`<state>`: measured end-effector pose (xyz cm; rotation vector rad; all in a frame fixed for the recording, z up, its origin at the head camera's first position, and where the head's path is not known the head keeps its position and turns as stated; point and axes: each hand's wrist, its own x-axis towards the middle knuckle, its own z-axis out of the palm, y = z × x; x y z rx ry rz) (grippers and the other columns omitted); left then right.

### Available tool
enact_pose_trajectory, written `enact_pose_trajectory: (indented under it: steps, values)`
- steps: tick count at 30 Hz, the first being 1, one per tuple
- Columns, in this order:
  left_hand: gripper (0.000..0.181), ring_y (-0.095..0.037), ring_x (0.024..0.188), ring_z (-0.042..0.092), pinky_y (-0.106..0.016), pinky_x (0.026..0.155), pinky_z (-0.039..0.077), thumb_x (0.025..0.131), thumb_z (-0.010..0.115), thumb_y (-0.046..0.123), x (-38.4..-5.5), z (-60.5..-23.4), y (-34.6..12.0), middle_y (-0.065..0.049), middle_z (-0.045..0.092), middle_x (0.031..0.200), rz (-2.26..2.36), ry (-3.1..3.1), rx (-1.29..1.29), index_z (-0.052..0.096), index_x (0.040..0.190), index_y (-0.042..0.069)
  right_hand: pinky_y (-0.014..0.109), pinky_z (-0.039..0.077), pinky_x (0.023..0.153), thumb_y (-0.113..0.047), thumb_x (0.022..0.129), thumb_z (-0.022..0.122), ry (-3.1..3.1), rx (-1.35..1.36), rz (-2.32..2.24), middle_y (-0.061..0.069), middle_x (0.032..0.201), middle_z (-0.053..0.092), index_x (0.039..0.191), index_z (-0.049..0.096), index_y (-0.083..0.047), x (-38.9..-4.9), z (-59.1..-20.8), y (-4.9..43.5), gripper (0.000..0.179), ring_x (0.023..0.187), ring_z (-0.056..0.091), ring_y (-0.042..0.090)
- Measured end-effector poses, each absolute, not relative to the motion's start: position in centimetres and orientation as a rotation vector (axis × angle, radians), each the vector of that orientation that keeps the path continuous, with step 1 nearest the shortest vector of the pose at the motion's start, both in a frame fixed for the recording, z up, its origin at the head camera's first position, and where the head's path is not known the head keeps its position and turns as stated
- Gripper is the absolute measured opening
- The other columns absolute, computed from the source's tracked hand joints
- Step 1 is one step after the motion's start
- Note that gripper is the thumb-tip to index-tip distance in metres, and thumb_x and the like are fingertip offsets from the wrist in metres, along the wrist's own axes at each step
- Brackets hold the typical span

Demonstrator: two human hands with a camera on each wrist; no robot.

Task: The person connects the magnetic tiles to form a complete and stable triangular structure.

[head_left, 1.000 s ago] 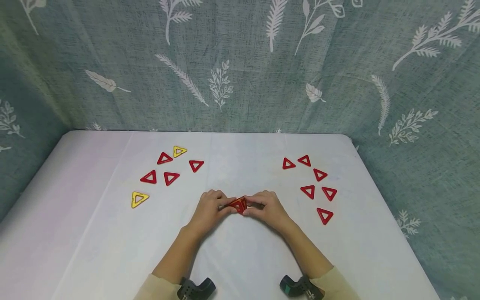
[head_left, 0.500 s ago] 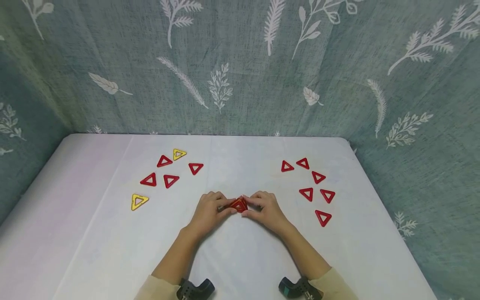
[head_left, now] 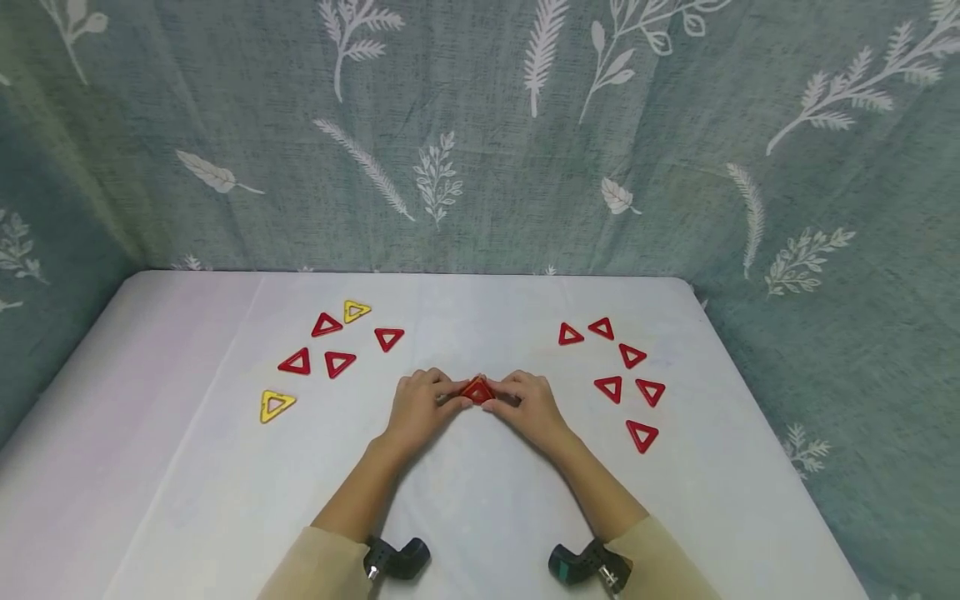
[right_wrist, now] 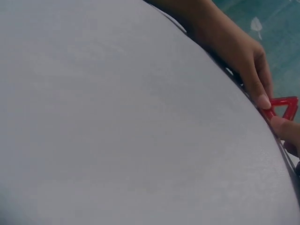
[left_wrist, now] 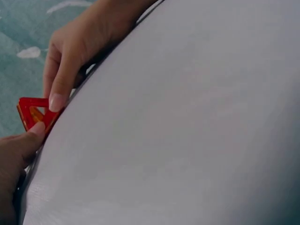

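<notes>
Both hands meet at the middle of the table around a small pyramid shape (head_left: 477, 390) made of triangular building tiles. Its near face is a red triangle with an open centre, and an orange-yellow edge shows behind it. My left hand (head_left: 420, 404) pinches its left corner between thumb and fingers. On the opposite corner, my right hand (head_left: 531, 408) does the same. In the left wrist view the red tile (left_wrist: 35, 101) stands tilted, with a thumb on its face. From the right wrist, the red frame (right_wrist: 291, 110) shows between both hands' fingertips. Its far faces are mostly hidden.
Left on the white table (head_left: 187, 500) lie several red triangle tiles (head_left: 340, 364), with a yellow triangle (head_left: 276, 406) nearer and another yellow triangle (head_left: 356, 311) farther back. Several more red triangles (head_left: 608, 388) lie to the right. A patterned green curtain (head_left: 480, 167) hangs behind.
The hands have shifted slightly away from the body with the tiles. The tile at the right, angled apart earlier, has drawn in, and a whole red triangle now faces the head camera.
</notes>
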<state>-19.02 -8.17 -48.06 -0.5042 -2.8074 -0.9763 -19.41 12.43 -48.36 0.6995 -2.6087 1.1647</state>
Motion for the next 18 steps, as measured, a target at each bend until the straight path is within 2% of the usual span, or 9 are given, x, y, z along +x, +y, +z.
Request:
enact_pose_trajectory:
  steps: [8,13,18]
  values:
    - [0.038,-0.018,0.087,0.049,-0.037,0.080,0.030,0.085,0.068,0.037,-21.2,-48.2,-8.1,0.002,0.060,0.092,-0.969,-2.842,-0.473,0.069,0.117,0.017,0.029,0.040,0.073,-0.023,0.076,0.079,-2.665,0.616,1.203,0.003,0.087,0.067,0.110,0.071,-0.007,-21.7,-48.3,12.2,0.038,0.077,0.055,0.013]
    - [0.040,-0.020,0.090,0.050,-0.039,0.080,0.031,0.086,0.067,0.036,-22.5,-48.3,-7.8,0.000,0.059,0.095,-0.943,-2.861,-0.461,0.067,0.120,0.016,0.025,0.046,0.070,-0.022,0.077,0.079,-2.672,0.595,1.214,0.004,0.088,0.068,0.110,0.071,-0.005,-23.1,-48.5,12.1,0.038,0.077,0.056,0.013]
    - [0.039,-0.021,0.092,0.051,-0.039,0.081,0.032,0.089,0.065,0.034,-23.9,-48.0,-7.6,-0.003,0.060,0.097,-0.942,-2.866,-0.422,0.065,0.123,0.014,0.025,0.047,0.070,-0.020,0.078,0.077,-2.670,0.603,1.228,0.006,0.091,0.068,0.111,0.070,-0.004,-24.6,-48.0,12.0,0.036,0.078,0.057,0.015]
